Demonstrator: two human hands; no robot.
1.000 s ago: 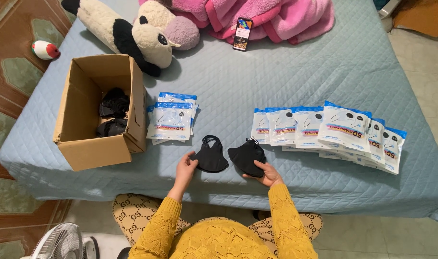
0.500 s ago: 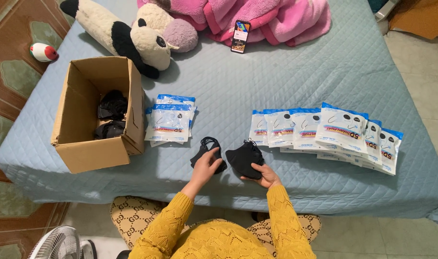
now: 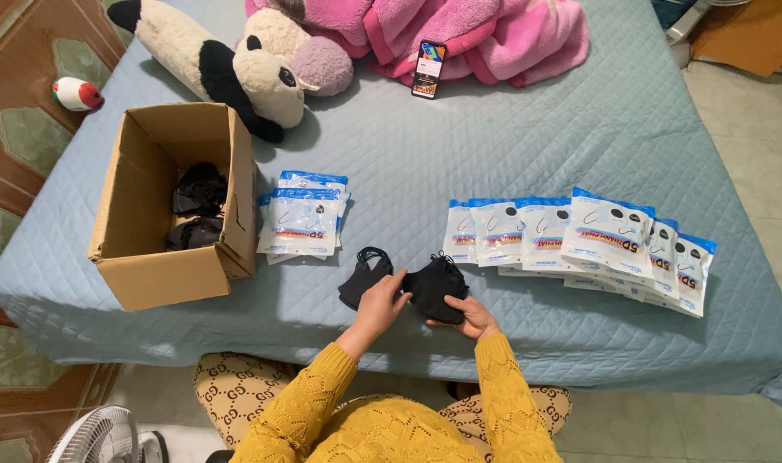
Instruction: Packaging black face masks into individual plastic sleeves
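Both hands meet over two black face masks near the front edge of a blue quilted bed (image 3: 596,129): the left hand (image 3: 380,300) rests curled on the left mask (image 3: 359,279), while the right hand (image 3: 470,315) grips the right mask (image 3: 434,283) from below. Left of the masks stands an open cardboard box (image 3: 164,274) holding more black masks (image 3: 198,206), with a small stack of sealed packets (image 3: 301,221) just beside it. Right of the masks, a longer overlapping row of packets (image 3: 579,240) fans out
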